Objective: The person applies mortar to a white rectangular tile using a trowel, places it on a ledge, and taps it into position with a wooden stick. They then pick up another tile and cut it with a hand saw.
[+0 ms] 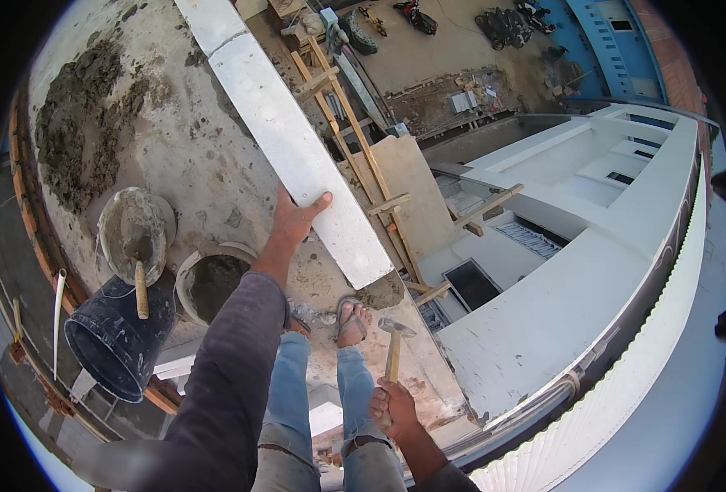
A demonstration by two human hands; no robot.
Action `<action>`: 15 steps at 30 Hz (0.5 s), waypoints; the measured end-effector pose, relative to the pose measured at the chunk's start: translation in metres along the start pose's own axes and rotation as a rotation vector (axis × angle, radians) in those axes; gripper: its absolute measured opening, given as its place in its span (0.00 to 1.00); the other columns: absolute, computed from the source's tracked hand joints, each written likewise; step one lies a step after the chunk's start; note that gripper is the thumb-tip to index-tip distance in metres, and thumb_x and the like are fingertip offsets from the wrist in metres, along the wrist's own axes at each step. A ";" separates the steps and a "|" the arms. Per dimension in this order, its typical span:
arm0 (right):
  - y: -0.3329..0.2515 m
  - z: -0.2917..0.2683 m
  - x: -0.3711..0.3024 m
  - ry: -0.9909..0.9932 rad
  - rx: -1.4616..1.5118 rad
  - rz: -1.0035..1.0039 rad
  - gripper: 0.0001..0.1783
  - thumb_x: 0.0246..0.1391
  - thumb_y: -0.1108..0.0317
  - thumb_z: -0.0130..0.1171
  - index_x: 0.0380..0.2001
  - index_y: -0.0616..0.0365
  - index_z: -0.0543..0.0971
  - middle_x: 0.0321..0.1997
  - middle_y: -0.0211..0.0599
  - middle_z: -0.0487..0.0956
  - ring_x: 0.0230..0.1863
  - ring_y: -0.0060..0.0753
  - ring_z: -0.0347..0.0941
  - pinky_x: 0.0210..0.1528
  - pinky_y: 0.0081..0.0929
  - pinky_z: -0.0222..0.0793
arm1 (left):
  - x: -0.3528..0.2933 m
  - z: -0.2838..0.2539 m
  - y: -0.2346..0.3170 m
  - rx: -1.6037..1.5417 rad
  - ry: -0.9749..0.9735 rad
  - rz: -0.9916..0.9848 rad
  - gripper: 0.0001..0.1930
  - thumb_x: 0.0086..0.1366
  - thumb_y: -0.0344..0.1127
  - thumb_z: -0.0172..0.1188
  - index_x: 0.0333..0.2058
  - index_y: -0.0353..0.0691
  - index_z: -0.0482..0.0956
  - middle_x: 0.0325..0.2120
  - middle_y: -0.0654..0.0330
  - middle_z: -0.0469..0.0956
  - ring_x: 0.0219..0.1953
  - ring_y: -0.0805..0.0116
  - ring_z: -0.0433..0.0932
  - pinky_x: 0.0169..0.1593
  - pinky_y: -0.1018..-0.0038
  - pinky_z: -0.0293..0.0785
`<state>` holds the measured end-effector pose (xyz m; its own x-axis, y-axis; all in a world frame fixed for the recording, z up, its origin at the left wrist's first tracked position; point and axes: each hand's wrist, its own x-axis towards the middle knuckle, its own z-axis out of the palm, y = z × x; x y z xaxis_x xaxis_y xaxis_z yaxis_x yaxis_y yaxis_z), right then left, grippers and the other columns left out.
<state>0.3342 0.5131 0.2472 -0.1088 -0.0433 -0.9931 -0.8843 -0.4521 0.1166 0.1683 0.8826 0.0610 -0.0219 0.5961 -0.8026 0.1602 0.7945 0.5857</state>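
touching near block [301,152], seemingly laid in line with far block [209,23], left hand [295,220] shows indeterminate finger grip; right hand [394,407] clenches hammer [392,361]; end mortar [384,291] is not yet covered.

The left arm [232,361] reaches forward to the white block [297,139]; the left hand [296,218] presses its left edge, thumb on top, other fingers mostly hidden. Nearer the body than the block and to its right, the right hand [392,407] has fingers curled tight, forearm [425,451] slanting.
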 end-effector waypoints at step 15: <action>-0.029 0.050 0.036 -0.063 -0.181 0.020 0.07 0.68 0.61 0.57 0.40 0.48 0.71 0.22 0.24 0.69 0.16 0.25 0.66 0.20 0.30 0.64 | -0.001 0.004 -0.017 -0.109 -0.052 -0.006 0.51 0.61 0.54 0.77 0.74 0.46 0.56 0.63 0.49 0.73 0.61 0.48 0.78 0.57 0.46 0.81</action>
<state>0.3330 0.5690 0.2084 -0.1587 -0.0005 -0.9873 -0.7861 -0.6050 0.1267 0.1694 0.8686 0.0513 0.0293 0.5864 -0.8095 0.0521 0.8079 0.5871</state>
